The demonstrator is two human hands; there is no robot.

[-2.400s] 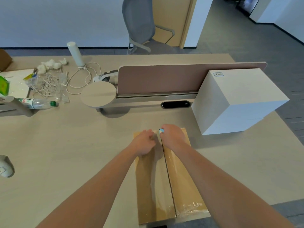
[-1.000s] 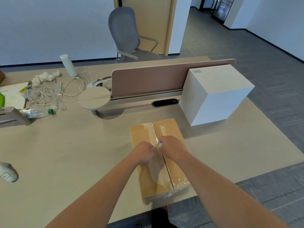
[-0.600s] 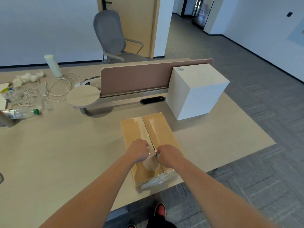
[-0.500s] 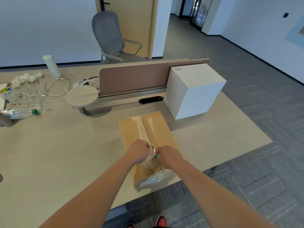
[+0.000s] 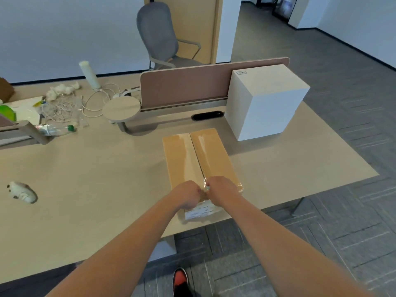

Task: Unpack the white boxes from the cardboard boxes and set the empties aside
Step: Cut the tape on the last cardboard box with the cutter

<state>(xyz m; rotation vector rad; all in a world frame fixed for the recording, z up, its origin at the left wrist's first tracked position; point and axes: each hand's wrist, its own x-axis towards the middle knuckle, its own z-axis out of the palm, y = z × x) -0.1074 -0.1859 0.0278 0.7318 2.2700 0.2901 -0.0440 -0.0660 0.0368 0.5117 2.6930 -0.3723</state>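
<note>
Box (image 5: 199, 159) lies closed at table's (image 5: 85, 189) near-right edge; white box (image 5: 267, 103) far right. L hand (image 5: 188, 196) & R hand (image 5: 222, 189) curled at seam's near end, contents unclear. Step: prob. opening seam. Next: spread flaps, keep box steady.

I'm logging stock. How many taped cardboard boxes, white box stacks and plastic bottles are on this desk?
Taped cardboard box: 1
White box stack: 1
Plastic bottle: 1
Total: 3
</note>
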